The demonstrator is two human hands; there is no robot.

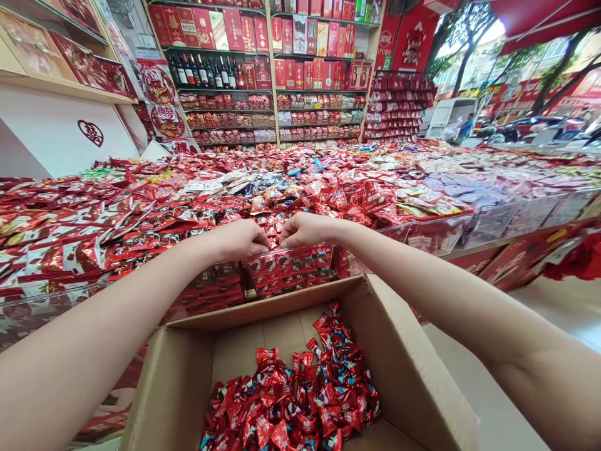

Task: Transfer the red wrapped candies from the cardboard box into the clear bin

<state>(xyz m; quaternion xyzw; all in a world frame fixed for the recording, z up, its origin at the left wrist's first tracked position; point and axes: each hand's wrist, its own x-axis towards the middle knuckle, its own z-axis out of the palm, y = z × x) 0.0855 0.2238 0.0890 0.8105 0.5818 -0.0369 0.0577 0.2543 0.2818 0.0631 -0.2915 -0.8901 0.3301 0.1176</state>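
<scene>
Both arms reach forward over an open cardboard box (404,344). Inside it lies a loose heap of red wrapped candies (291,394) with some blue on the wrappers. Just beyond the box is a clear plastic bin (288,275) filled with similar small red candies. My left hand (245,240) is at that bin's front edge, fingers curled and closed, knuckles up. Close beside it on the right, my right hand (303,230) has its fingers pinched together over the same bin. What either hand holds, if anything, is hidden by the fingers.
Heaps of packaged sweets (141,213) spread across the wide display on both sides and behind the hands. Shelves (275,75) with red boxes, wine bottles (201,70) and candy packs stand at the back. At the right are a street and a parked van (451,117).
</scene>
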